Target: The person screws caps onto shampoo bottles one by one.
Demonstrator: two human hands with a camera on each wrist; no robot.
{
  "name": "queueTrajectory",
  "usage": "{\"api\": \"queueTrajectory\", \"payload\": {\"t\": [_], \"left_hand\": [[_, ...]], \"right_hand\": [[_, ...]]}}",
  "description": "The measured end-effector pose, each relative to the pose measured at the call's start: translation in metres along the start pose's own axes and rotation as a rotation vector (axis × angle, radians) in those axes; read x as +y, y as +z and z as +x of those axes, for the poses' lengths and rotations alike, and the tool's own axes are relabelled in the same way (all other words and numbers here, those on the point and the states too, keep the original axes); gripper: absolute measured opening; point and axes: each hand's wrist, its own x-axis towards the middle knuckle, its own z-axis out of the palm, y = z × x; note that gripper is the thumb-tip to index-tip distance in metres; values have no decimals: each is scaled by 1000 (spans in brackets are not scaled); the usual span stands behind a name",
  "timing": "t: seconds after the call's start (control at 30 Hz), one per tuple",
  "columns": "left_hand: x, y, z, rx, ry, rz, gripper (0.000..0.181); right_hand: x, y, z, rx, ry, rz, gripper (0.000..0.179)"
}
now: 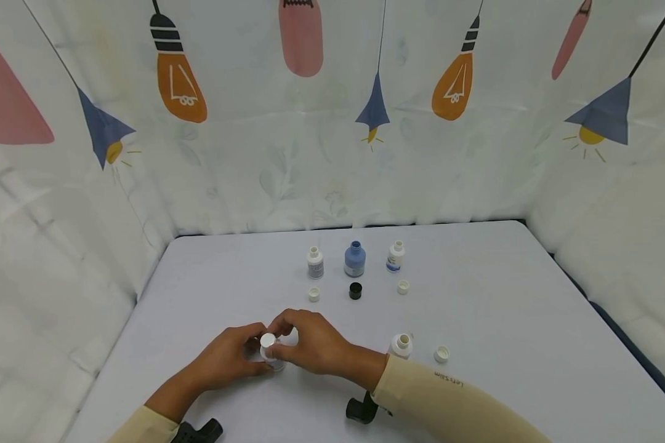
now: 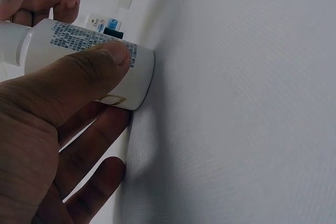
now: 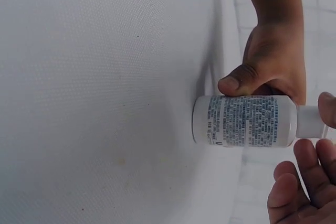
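A small white bottle [image 3: 247, 121] with fine blue print stands upright on the table, a white cap [image 1: 268, 340] on its neck. My left hand [image 1: 228, 360] grips the bottle's body, the thumb pressed against the label in the left wrist view. At the top, my right hand [image 1: 317, 344] pinches the cap between thumb and fingers. Right of the hands stands an uncapped white bottle [image 1: 401, 344], partly behind the right forearm, with a loose white cap [image 1: 441, 354] beside it.
Farther back stand an uncapped white bottle [image 1: 315, 263], a blue bottle [image 1: 354, 259] and another white bottle [image 1: 395, 257]. In front of them lie a white cap [image 1: 314, 294], a black cap [image 1: 355, 290] and a second white cap [image 1: 403, 287]. Printed cloth [image 1: 332, 166] hangs behind the table.
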Motion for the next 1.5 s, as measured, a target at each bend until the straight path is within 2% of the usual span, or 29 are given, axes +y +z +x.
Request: {"api": "queueTrajectory", "payload": {"t": [0.23,0.33,0.5,0.67,0.8,1.0,1.17,1.33,1.5], "left_hand": [[-2,2,-2,4,-7,-28,60],[-2,3,-2,-6,-15,-38,57],[0,2,-1,-10,-27,-16,48],[2,1,0,-6,-24,13,38],[1,0,0,3,-19,17,39],[0,0,-1,-5,-21,-17,53],[-1,-1,0,-6,-14,-5,43],[-2,0,-1,-2,-2,-4,37],[-1,0,-1,6,-11,-3,48]], "right_hand": [[2,-2,-3,-68,-103,-31,39],[2,-1,-3,-67,-131,-51,34],[0,1,-1,-25,-84,-55,27],[-1,2,2,-8,-27,-31,34],[0,2,1,-7,-55,-29,39],[1,0,0,-34,-142,-49,30],[-1,1,2,-16,-93,-67,27],[-2,2,2,1,-44,-61,38],[-1,1,0,-26,-97,-52,38]]}}
